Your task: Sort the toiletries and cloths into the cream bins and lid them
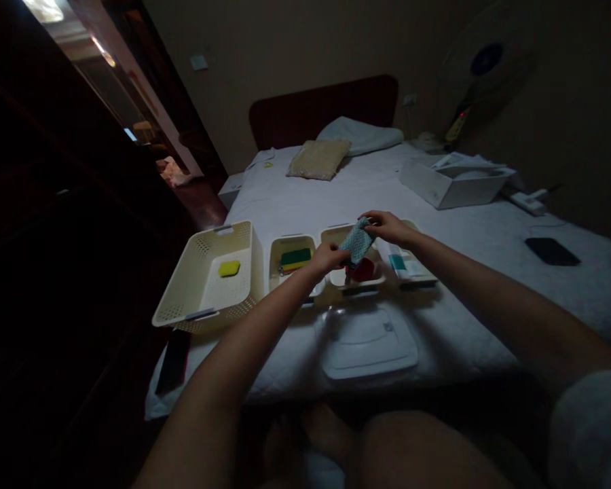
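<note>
A folded teal cloth (357, 242) with a textured pattern is held between my two hands. My left hand (330, 259) pinches its lower left end, and my right hand (388, 227) grips its upper right edge. Below the cloth stands a cream bin (330, 235) with a red item (365, 269) inside. Left of it, another cream bin (273, 272) holds green and yellow sponges (295, 257). A third small bin (428, 275), partly behind my right arm, contains white and teal packets (401, 263).
A large perforated basket (204, 316) with a yellow sponge (229, 268) stands at the left. A translucent lid (369, 346) lies in front of the bins. Farther back are a cushion (318, 159) and a white box (440, 193). Dark phone-like objects (552, 251) lie on the bed's sides.
</note>
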Demonstrator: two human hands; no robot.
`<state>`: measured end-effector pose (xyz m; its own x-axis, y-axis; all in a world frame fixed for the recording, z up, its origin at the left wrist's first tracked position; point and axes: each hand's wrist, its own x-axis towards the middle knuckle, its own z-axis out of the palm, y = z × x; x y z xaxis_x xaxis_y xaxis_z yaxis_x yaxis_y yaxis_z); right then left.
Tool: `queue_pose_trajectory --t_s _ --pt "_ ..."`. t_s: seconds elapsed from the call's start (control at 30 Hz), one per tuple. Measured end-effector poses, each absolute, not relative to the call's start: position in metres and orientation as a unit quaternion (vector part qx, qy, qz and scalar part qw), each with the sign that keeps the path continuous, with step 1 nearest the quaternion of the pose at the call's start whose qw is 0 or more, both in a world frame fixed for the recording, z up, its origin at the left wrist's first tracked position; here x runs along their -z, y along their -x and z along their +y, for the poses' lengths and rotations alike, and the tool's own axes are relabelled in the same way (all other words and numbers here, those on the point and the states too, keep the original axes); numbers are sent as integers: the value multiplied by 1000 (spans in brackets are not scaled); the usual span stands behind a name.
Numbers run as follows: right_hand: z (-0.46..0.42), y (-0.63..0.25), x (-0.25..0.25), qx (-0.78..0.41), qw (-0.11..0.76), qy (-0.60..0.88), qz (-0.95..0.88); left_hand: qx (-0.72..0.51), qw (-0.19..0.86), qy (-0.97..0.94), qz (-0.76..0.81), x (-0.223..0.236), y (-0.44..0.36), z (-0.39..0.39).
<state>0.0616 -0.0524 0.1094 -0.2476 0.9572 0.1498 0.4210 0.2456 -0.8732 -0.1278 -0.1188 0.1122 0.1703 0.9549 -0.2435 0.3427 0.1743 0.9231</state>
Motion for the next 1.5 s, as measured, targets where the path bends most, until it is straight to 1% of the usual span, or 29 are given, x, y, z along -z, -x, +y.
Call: queue_pose_trajectory --t_s 0.17,0.3,0.47,0.63,0.7,0.9,1.0,1.13,1.27,1.33,1.4,1.5 --pt "-57 -132 -124 -304 297 551 -718 -233 494 -631 551 -101 52 -110" --pt "-60 -172 -128 -221 241 590 -738 -208 470 -660 548 -89 4 -105" --pt "-64 -195 -126 -162 166 634 -738 -173 386 -718 552 -70 -35 -101" --pt "-65 -198 -115 -122 94 627 -764 -166 399 -718 547 -51 -52 -107" --pt "-64 -198 -113 -108 90 616 -776 -171 385 -720 551 -48 -54 -107" --pt "-55 -198 -118 -56 138 586 -796 -240 339 -737 534 -46 -50 -98" --pt "-52 -196 -114 -59 111 587 -800 -218 334 -750 528 -39 -49 -95" --pt "-54 -189 -96 -75 44 592 -801 -159 341 -761 528 -25 -51 -96" --pt "-56 -183 -77 -77 -3 597 -799 -165 322 -762 537 -18 -51 -100" --pt "-54 -182 -69 -78 -11 605 -792 -173 284 -790 515 -20 -50 -103" --pt "-51 -182 -63 -78 -4 621 -780 -162 243 -838 461 -24 -48 -107" --pt "-48 -183 -55 -68 9 645 -761 -103 215 -892 383 -29 -44 -111"
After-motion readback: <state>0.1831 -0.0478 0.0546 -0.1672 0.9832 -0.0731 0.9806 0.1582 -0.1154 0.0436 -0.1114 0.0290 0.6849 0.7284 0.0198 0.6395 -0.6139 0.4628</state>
